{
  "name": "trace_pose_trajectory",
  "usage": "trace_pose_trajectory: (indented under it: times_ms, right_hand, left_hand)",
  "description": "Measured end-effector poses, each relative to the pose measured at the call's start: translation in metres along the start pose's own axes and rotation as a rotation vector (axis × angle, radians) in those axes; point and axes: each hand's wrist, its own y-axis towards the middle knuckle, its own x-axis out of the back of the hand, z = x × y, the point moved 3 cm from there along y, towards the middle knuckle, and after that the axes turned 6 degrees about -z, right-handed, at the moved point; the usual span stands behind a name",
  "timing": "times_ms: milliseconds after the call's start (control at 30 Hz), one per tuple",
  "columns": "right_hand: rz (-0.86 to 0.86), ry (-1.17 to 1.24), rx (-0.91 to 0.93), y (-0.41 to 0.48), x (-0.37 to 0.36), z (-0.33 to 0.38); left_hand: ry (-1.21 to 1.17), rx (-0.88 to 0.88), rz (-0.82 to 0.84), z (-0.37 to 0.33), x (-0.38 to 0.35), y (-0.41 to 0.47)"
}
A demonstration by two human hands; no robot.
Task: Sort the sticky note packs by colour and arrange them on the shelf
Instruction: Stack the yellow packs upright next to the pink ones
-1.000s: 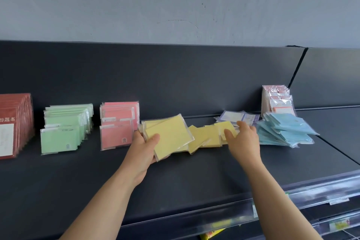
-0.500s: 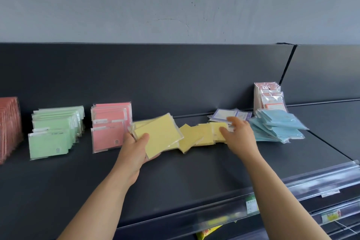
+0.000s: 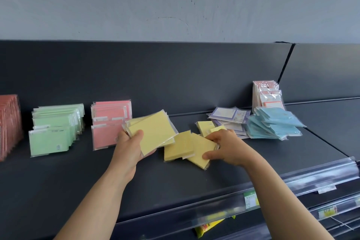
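Done: we count green packs [image 3: 52, 128] and pink packs [image 3: 109, 124] standing in upright rows at the left of the shelf [image 3: 97, 181].
In hand: our left grip [image 3: 128, 148] curls round a yellow stack [image 3: 153, 132], raised just beside the pink row.
Gathering: our right grip [image 3: 228, 148] pinches a loose yellow pack [image 3: 198, 152] lying on the shelf, with more yellow ones around it.
Left: we judge the yellow unfinished; purple packs [image 3: 228, 118] and blue packs [image 3: 274, 124] lie in loose heaps at the right.

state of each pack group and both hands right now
left hand, holds stack of yellow wrapped sticky note packs
right hand, grips loose yellow pack
green wrapped packs, upright row
pink wrapped packs, upright row
blue wrapped packs, flat loose pile
purple packs, flat
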Motion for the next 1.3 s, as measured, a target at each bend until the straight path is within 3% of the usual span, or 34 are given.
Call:
trace_pose_trajectory:
  times_ms: [167, 400, 533, 600, 667, 733, 800, 833, 933, 1000, 1167, 1300]
  right_hand:
    - [-0.079, 0.224, -0.030, -0.006, 0.004, -0.007]
    - [-0.378, 0.556, -0.112, -0.010, 0.026, -0.007]
    - [-0.334, 0.762, -0.144, -0.004, 0.021, 0.001]
    - [-0.284, 0.689, -0.153, -0.001, 0.015, 0.006]
    - [-0.240, 0.445, -0.146, 0.001, 0.013, 0.012]
    - [-0.280, 0.177, -0.127, 0.003, 0.015, 0.016]
    - [-0.371, 0.082, -0.041, 0.009, 0.017, 0.025]
    - [-0.360, 0.148, 0.011, 0.011, 0.017, 0.034]
    - [-0.088, 0.616, 0.060, 0.023, 0.006, 0.064]
    - [0.009, 0.790, 0.066, 0.038, 0.001, 0.074]
    - [-0.093, 0.664, 0.060, 0.075, -0.002, 0.077]
    - [-0.055, 0.526, 0.020, 0.095, -0.017, 0.075]
  left_hand:
    - [-0.040, -0.010, -0.002, -0.003, -0.001, -0.002]
    - [0.004, -0.023, 0.063, -0.005, -0.007, -0.010]
    - [0.105, -0.070, 0.093, -0.004, -0.011, -0.011]
    - [0.182, -0.126, 0.087, -0.003, -0.011, -0.011]
    - [0.272, -0.226, 0.053, -0.007, -0.007, -0.010]
    - [0.319, -0.314, 0.029, -0.016, -0.007, -0.010]
    - [0.318, -0.363, 0.052, -0.025, -0.009, -0.010]
    - [0.319, -0.381, 0.071, -0.028, -0.012, -0.009]
    - [0.324, -0.401, 0.160, -0.033, -0.025, -0.007]
    - [0.375, -0.412, 0.221, -0.034, -0.034, -0.003]
    - [0.604, -0.386, 0.192, -0.032, -0.044, 0.031]
    - [0.725, -0.276, 0.170, -0.022, -0.052, 0.050]
